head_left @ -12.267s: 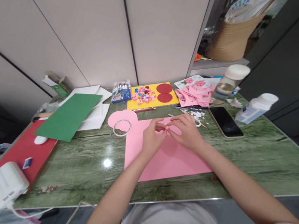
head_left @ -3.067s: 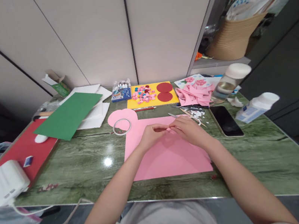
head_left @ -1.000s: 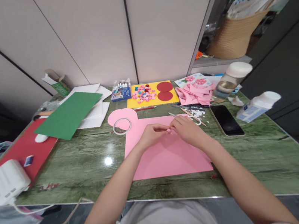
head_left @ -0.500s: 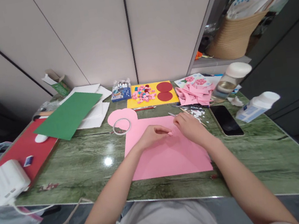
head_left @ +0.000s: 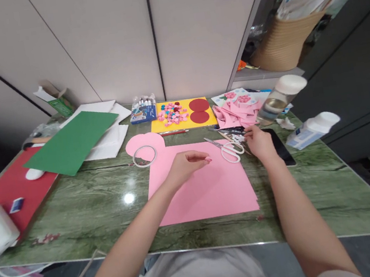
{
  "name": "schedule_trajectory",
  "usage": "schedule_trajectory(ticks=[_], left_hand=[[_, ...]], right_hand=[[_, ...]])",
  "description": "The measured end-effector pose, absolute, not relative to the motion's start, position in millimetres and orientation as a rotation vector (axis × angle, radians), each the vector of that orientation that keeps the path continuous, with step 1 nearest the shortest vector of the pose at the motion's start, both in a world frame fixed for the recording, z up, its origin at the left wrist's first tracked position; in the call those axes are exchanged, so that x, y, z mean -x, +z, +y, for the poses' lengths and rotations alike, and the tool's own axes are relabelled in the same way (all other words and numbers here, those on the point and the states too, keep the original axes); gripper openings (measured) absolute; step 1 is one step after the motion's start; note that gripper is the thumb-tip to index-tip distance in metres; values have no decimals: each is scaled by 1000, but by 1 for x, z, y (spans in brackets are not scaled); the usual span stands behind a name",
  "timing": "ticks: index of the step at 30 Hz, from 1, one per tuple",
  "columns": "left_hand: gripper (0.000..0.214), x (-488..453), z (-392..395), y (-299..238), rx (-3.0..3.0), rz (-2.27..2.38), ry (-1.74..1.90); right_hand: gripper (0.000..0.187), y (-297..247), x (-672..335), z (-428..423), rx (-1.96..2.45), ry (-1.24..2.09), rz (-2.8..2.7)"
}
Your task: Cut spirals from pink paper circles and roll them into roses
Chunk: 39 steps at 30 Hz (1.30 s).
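My left hand (head_left: 185, 165) rests on a large pink paper sheet (head_left: 202, 192), fingers curled and pinching a tiny pink piece (head_left: 208, 159). My right hand (head_left: 258, 142) has reached right, off the sheet, fingertips closed at a small pile of black and white scraps (head_left: 237, 136) beside a dark phone (head_left: 277, 146). White-handled scissors (head_left: 226, 148) lie on the pink sheet's top right corner, between both hands.
A tape ring (head_left: 144, 155) lies on a pink cut-out. At the back sit a yellow sheet (head_left: 182, 115) with small paper flowers and red discs, pink scraps (head_left: 237, 113), a paint box (head_left: 143, 112), green paper (head_left: 72, 142). Two bottles (head_left: 312, 130) stand at right.
My right hand has left the left hand and moved right to the scraps by the phone. The left hand stays on the sheet, pinching the small pink piece. The view shifted slightly.
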<state>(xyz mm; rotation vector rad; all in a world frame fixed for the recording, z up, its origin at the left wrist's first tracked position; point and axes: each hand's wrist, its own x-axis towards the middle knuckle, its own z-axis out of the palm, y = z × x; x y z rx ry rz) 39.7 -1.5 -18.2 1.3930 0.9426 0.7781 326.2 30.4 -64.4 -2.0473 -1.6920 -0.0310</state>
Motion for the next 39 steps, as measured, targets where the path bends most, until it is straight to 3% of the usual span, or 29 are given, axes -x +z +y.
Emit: schedule_trajectory(ticks=[3, 8, 11, 20, 28, 39], left_hand=[[21, -42, -7, -8, -1505, 975, 834], [17, -34, -22, -9, -1894, 1117, 1101], [20, -29, -28, -14, -2007, 1058, 1280], [26, -26, -27, -26, -2045, 1036, 1392], [26, -27, -29, -29, -1960, 1039, 1393], [24, -34, -33, -30, -1215, 951, 1307]], right_hand=[[22, -47, -308, 22, 1953, -110, -1658], [7, -8, -234, -15, 1320, -36, -1907], [15, -2, -203, -33, 1070, -126, -2048], [29, -9, -198, -36, 1032, -381, -2041], [17, -14, -192, -37, 1079, -488, -2009], [20, -18, -195, -33, 1082, -432, -1956]])
